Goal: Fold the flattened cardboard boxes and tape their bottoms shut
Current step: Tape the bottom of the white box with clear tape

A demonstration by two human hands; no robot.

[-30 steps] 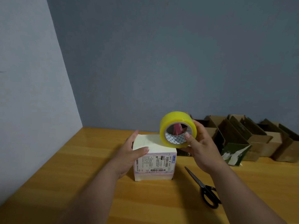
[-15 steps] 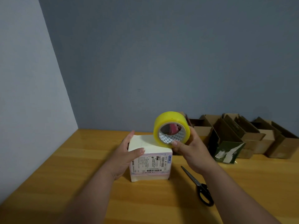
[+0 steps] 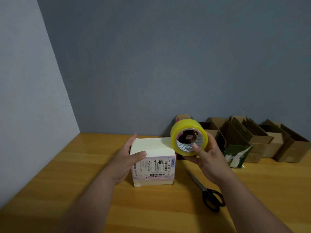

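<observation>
Box gripped by left hand; right hand holds tape roll beside it.

Dim, soft indoor light, faint sheen on the orange-brown wooden table, wide-angle bending at edges, slightly soft focus throughout

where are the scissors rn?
Head view: the black-handled scissors lie flat on the wooden table, lower right, just right of the white box, under the right hand.
</observation>
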